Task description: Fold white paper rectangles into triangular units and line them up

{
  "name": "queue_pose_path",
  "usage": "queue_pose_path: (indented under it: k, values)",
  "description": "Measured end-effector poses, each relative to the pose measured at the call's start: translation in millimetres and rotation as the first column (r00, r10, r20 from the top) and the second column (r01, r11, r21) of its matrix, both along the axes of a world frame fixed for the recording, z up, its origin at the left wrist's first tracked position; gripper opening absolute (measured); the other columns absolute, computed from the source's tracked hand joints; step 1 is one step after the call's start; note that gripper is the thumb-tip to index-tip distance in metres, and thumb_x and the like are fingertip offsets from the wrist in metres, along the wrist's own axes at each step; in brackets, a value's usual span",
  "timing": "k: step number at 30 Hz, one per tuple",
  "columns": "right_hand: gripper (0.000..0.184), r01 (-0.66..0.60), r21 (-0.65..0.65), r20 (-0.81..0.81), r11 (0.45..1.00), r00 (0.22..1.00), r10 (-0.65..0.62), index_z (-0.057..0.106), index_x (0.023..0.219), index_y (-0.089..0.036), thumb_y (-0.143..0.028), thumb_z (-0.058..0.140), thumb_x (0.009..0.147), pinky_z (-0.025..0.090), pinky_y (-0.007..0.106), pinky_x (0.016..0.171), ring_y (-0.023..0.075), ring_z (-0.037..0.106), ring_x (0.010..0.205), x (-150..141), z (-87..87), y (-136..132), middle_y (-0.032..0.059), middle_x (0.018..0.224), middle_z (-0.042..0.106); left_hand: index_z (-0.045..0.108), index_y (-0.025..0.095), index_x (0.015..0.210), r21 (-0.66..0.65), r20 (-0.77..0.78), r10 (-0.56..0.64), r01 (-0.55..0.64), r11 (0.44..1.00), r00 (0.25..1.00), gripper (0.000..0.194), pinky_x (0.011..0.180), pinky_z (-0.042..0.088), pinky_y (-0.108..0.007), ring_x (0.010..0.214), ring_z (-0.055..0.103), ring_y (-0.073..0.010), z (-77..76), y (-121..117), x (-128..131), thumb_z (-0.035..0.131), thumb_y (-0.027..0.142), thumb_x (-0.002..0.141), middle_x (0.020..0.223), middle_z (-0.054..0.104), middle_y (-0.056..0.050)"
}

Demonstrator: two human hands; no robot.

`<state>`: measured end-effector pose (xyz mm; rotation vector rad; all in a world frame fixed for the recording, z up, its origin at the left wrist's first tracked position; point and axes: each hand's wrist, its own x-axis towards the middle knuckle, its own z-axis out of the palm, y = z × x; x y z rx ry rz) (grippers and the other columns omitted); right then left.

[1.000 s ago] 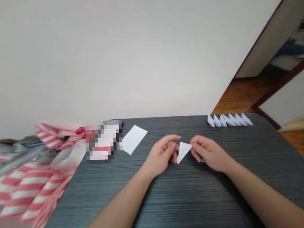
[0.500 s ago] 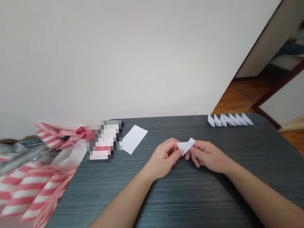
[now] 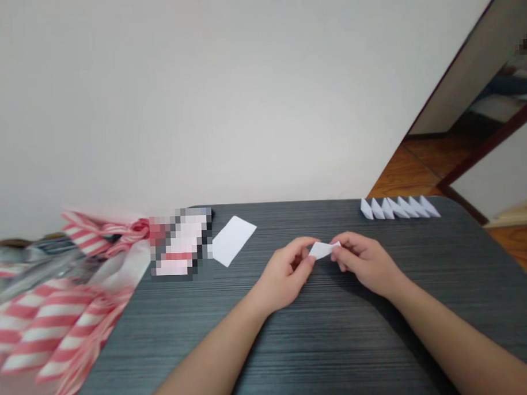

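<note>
Head view: the folded white paper piece (image 3: 323,250) sits between both hands, pinched at its ends. The left hand (image 3: 287,275) and right hand (image 3: 365,263) are closed on it, fingers curled. At 10 o'clock, a white paper rectangle (image 3: 234,241) lies on the dark table (image 3: 338,347); at 1 o'clock, a row of folded paper pieces (image 3: 400,207) stands.

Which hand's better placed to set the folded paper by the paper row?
Right, probably. The right hand pinches one end of the folded white paper, and the row of folded paper pieces lies on its side; the left hand holds the other end, farther away.
</note>
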<state>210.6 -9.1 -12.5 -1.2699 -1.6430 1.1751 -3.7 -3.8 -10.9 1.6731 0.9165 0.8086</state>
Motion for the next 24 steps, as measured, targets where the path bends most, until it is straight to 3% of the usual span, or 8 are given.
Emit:
queue_pose_path:
  k: [7,14,20,24]
  values:
    - [0.016,-0.028,0.002,0.076,1.000,0.997,0.028,0.063,0.086,-0.019,-0.031,0.054,0.093,0.043,0.025,0.057,0.0123,0.055,0.056,-2.2,2.5,-0.1,-0.0021,0.065,0.060,0.056,0.020,0.115,-0.050,0.044,-0.028,0.031,0.998,0.999,0.024,0.054,0.044,-0.021,0.055,0.056,-0.0083,-1.3,-1.4,1.7,0.047,0.033,0.098,0.088,0.069,-0.003]
    - [0.018,0.068,0.068,-0.145,0.995,0.988,-0.058,0.051,0.099,-0.023,-0.033,0.063,0.089,0.047,0.026,0.057,0.0138,0.058,0.063,-4.2,-7.6,-0.4,-0.0004,0.079,0.061,0.051,0.019,0.103,-0.044,0.050,0.005,-0.003,0.999,0.999,0.017,0.053,0.045,-0.021,0.054,0.058,-0.0080,-1.8,-0.7,3.1,0.046,0.035,0.099,0.096,0.072,-0.006]
    - [0.013,0.055,0.095,-0.075,0.994,0.996,-0.048,0.052,0.095,-0.022,-0.033,0.059,0.091,0.047,0.029,0.060,0.0149,0.057,0.064,-2.2,-4.5,-0.7,0.0031,0.083,0.065,0.052,0.019,0.104,-0.043,0.049,0.015,-0.013,0.999,0.999,0.019,0.052,0.043,-0.021,0.053,0.057,-0.0085,-4.5,-1.6,2.4,0.046,0.036,0.099,0.083,0.069,-0.003]
    - [0.008,0.054,0.108,-0.026,0.993,0.998,-0.052,0.055,0.092,-0.022,-0.028,0.059,0.091,0.045,0.028,0.060,0.0143,0.055,0.063,-2.2,-0.2,-0.8,0.0007,0.076,0.060,0.056,0.018,0.103,-0.051,0.035,-0.025,0.026,0.998,0.999,0.020,0.051,0.041,-0.020,0.055,0.056,-0.0083,-1.4,-2.0,1.6,0.047,0.035,0.098,0.082,0.065,-0.002]
